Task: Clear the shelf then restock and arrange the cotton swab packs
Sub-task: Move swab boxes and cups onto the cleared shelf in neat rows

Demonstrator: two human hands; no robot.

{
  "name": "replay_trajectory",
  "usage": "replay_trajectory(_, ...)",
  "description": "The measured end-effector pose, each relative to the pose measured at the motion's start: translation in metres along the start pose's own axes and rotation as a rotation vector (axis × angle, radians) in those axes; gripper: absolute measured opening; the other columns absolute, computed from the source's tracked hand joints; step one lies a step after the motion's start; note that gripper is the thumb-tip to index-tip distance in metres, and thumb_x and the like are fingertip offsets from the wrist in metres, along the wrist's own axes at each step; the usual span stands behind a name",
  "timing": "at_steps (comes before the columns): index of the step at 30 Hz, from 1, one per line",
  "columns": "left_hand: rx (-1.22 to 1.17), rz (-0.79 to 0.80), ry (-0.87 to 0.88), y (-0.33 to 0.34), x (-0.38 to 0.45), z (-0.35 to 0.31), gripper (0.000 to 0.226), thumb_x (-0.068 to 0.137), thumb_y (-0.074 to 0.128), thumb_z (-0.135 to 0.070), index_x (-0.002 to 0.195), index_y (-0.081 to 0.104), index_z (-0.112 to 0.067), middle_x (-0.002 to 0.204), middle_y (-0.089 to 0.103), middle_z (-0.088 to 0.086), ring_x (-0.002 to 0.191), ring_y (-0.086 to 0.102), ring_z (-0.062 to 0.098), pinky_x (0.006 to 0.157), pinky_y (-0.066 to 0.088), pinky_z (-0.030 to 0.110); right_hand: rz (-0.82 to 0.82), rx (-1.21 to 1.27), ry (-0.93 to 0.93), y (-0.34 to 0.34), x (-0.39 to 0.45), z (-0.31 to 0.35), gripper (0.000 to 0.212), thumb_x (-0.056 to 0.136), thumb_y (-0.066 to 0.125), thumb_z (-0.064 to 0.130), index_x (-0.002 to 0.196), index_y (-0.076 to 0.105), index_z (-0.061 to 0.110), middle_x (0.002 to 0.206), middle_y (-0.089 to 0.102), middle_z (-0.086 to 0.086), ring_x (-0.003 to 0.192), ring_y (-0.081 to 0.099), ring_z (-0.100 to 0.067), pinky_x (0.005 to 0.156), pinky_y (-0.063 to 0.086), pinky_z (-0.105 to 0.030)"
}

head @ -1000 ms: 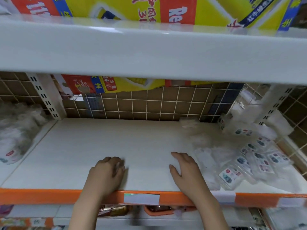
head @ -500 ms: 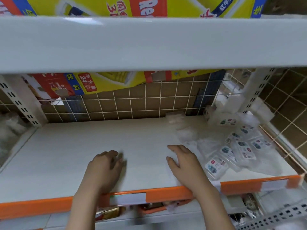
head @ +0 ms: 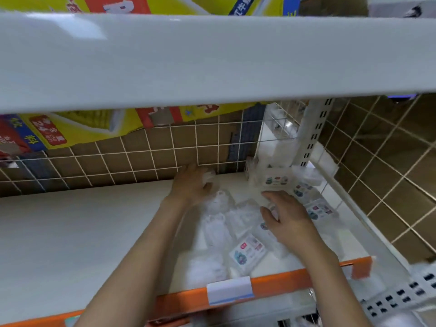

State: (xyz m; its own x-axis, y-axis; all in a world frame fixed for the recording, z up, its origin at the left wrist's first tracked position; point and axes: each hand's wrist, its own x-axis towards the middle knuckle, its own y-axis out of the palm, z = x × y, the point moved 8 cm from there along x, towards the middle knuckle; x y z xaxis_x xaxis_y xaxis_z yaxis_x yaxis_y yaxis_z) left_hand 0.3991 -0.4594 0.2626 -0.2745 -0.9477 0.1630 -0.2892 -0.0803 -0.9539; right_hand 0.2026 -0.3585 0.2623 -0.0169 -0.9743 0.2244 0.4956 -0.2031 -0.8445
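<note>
Brown tiled wall behind a white wire grid backs the white shelf board with an orange front edge (head: 70,244); a grey-white upper shelf (head: 212,60) crosses the top of the head view, with yellow and red printed cartons (head: 77,128) visible behind the grid.

Head view only. Left two-thirds of the board lies bare — clearing looks largely done. Restocking is under way: clear plastic cotton swab packs with pink and blue labels (head: 247,254) lie in a loose heap at the right end, none yet in rows. Arranging is still to do, by my reading.

Orientation: mixed. The nearest labelled pack lies flat, long axis running diagonally from front-left to back-right; a pack at the back corner (head: 276,179) stands roughly on edge, label facing forward. Others overlap at odd angles; blur hides details.

Left hand (head: 191,185) reaches to the back of the shelf, fingers curled round something white and blurred — probably a pack. Right hand (head: 286,215) hovers over the heap, fingers spread and relaxed, gripping nothing visible.
</note>
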Motion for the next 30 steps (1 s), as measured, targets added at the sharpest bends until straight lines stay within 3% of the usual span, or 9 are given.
replay_trajectory(6, 0.11, 0.122, -0.137, 0.034, 0.039, 0.018, 0.051, 0.092, 0.052, -0.034, 0.137, 0.04, -0.016, 0.14, 0.04, 0.014, 0.13, 0.035, 0.032, 0.101, 0.034, 0.037, -0.052, 0.045, -0.025, -0.01, -0.002, -0.021, 0.042, 0.083, 0.051, 0.027, 0.119, 0.061, 0.008, 0.114, 0.062, -0.012, 0.107, 0.056, -0.034, 0.092, 0.046, -0.049)
replay_trajectory(11, 0.146, 0.193, -0.141, 0.052, 0.045, 0.028, 0.064, 0.084, 0.06, -0.037, 0.142, 0.036, -0.024, 0.14, 0.04, 0.011, 0.13, 0.034, 0.031, 0.104, 0.034, 0.038, -0.032, 0.054, -0.051, -0.007, -0.001, -0.027, 0.038, 0.087, 0.052, 0.026, 0.122, 0.059, 0.01, 0.119, 0.06, -0.008, 0.111, 0.054, -0.029, 0.096, 0.044, -0.043)
replay_trajectory(15, 0.169, 0.206, -0.175, 0.055, 0.048, 0.037, 0.069, 0.081, 0.062, -0.043, 0.14, 0.036, -0.019, 0.136, 0.039, 0.01, 0.129, 0.034, 0.031, 0.104, 0.035, 0.041, 0.004, 0.058, -0.069, -0.004, 0.005, -0.032, 0.037, 0.09, 0.057, 0.018, 0.126, 0.055, 0.012, 0.124, 0.056, -0.006, 0.116, 0.049, -0.026, 0.1, 0.038, -0.039)
replay_trajectory(24, 0.171, 0.227, -0.239, 0.055, 0.047, 0.044, 0.075, 0.079, 0.062, -0.058, 0.136, 0.038, -0.016, 0.138, 0.033, 0.012, 0.125, 0.04, 0.031, 0.1, 0.037, 0.039, 0.069, 0.091, -0.046, 0.002, 0.02, -0.04, 0.041, 0.094, 0.052, 0.024, 0.134, 0.048, 0.016, 0.135, 0.049, -0.003, 0.124, 0.042, -0.022, 0.104, 0.036, -0.039)
replay_trajectory(27, 0.163, 0.289, -0.219, 0.053, 0.042, 0.047, 0.075, 0.076, 0.057, -0.066, 0.136, 0.042, -0.024, 0.134, 0.044, 0.008, 0.121, 0.041, 0.028, 0.093, 0.043, 0.037, 0.074, 0.067, -0.064, 0.004, 0.028, -0.037, 0.042, 0.094, 0.052, 0.025, 0.135, 0.047, 0.015, 0.135, 0.049, -0.004, 0.125, 0.041, -0.023, 0.105, 0.034, -0.037)
replay_trajectory(30, 0.089, 0.196, -0.221, 0.034, 0.032, 0.048, 0.069, 0.074, 0.064, -0.06, 0.13, 0.05, -0.022, 0.126, 0.052, 0.005, 0.121, 0.042, 0.025, 0.091, 0.044, 0.037, 0.056, 0.046, -0.092, 0.002, 0.04, -0.033, 0.041, 0.093, 0.054, 0.024, 0.132, 0.05, 0.014, 0.131, 0.053, -0.007, 0.122, 0.046, -0.026, 0.102, 0.037, -0.038)
